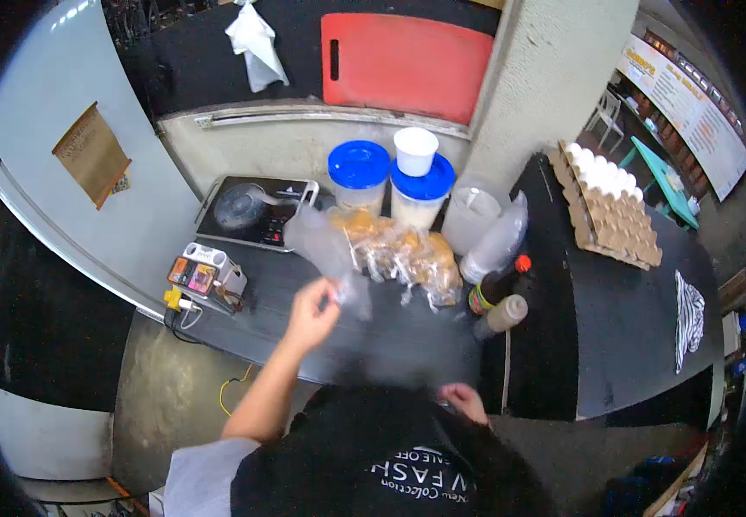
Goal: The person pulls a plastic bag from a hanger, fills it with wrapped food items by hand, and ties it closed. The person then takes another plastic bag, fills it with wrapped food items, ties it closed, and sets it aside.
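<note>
My left hand (pixel 313 312) is raised over the dark counter (pixel 261 332), its fingers pinched on a clear plastic bag (pixel 326 246) that hangs loose and slightly blurred. Just beyond the bag, several plastic-wrapped bundles of orange-brown food (pixel 399 250) lie in a row. Close to my body at the counter's front edge is my right hand (pixel 463 401), fingers curled; whether anything is in them is hidden.
An induction cooker (pixel 257 211) and a power station (pixel 208 274) stand left. Behind are blue-lidded tubs (pixel 358 172), with a red-capped bottle (pixel 494 289) and a squeeze bottle (pixel 504 316) to the right. Egg trays (pixel 610 211) sit on the right-hand counter.
</note>
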Action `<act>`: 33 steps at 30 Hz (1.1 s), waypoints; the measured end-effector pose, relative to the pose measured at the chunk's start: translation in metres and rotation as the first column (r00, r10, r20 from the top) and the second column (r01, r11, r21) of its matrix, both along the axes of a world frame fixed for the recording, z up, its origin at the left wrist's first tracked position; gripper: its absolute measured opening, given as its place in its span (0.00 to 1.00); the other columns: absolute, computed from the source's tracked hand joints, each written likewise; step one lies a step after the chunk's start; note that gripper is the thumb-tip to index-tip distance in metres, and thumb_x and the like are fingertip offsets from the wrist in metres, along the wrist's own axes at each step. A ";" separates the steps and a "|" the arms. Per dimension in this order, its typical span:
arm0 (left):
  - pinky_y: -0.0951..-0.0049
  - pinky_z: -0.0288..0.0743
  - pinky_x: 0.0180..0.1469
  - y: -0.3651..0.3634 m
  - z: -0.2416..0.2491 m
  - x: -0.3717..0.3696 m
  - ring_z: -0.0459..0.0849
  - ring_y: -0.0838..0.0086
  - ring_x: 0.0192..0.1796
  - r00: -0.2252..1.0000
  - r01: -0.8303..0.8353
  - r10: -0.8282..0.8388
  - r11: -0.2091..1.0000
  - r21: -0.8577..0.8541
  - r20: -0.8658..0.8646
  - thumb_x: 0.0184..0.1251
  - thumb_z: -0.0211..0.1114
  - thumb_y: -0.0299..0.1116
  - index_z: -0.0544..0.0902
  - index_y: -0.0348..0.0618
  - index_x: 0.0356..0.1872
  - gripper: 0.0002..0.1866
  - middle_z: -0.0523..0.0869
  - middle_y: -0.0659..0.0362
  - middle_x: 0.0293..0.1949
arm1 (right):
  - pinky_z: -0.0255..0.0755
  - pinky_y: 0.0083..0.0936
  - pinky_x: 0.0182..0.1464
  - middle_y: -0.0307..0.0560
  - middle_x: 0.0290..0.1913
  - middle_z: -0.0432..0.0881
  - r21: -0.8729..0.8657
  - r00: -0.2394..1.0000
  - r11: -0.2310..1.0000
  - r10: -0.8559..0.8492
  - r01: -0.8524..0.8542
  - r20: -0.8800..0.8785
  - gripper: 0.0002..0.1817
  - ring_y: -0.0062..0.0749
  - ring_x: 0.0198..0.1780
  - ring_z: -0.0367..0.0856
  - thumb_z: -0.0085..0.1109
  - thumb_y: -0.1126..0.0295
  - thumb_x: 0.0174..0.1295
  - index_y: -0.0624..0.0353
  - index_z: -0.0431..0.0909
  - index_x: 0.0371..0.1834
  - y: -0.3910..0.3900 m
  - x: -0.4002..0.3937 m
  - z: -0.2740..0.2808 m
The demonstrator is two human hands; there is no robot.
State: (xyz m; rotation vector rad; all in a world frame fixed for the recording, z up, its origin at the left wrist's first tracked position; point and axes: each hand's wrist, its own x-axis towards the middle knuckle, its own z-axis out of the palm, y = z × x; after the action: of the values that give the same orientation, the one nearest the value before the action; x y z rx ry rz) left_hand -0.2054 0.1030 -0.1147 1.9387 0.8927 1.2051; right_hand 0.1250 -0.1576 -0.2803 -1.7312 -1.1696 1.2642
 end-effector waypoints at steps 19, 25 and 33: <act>0.82 0.67 0.40 -0.187 0.052 0.069 0.71 0.85 0.38 0.867 0.467 -0.198 0.644 -0.606 0.457 0.75 0.53 0.36 0.72 0.46 0.47 0.08 0.73 0.67 0.37 | 0.69 0.24 0.57 0.41 0.53 0.80 -0.235 0.758 0.790 0.386 -0.566 -0.526 0.26 0.26 0.53 0.77 0.66 0.64 0.59 0.59 0.74 0.60 0.049 -0.039 0.114; 0.83 0.65 0.38 -0.176 0.076 0.032 0.70 0.86 0.37 0.899 0.230 0.087 0.741 -0.631 0.430 0.74 0.55 0.31 0.73 0.46 0.47 0.06 0.73 0.68 0.37 | 0.70 0.23 0.53 0.40 0.45 0.84 0.155 0.851 0.934 0.357 -0.321 -0.385 0.14 0.24 0.47 0.79 0.71 0.67 0.54 0.62 0.85 0.41 0.051 -0.007 0.080; 0.78 0.68 0.45 -0.091 0.048 -0.018 0.74 0.80 0.44 0.997 -0.026 0.057 0.879 -0.476 0.051 0.66 0.62 0.26 0.74 0.42 0.47 0.11 0.76 0.64 0.42 | 0.74 0.34 0.56 0.47 0.48 0.81 0.207 0.613 0.978 0.172 -0.014 -0.771 0.19 0.33 0.49 0.81 0.62 0.75 0.61 0.67 0.71 0.54 0.057 -0.007 0.155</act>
State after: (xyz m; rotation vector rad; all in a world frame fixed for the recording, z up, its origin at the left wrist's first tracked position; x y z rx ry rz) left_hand -0.2238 0.0117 -0.0668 1.4822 1.0842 0.9512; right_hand 0.1182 -0.1011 -0.1250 -0.7813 -0.7881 1.6714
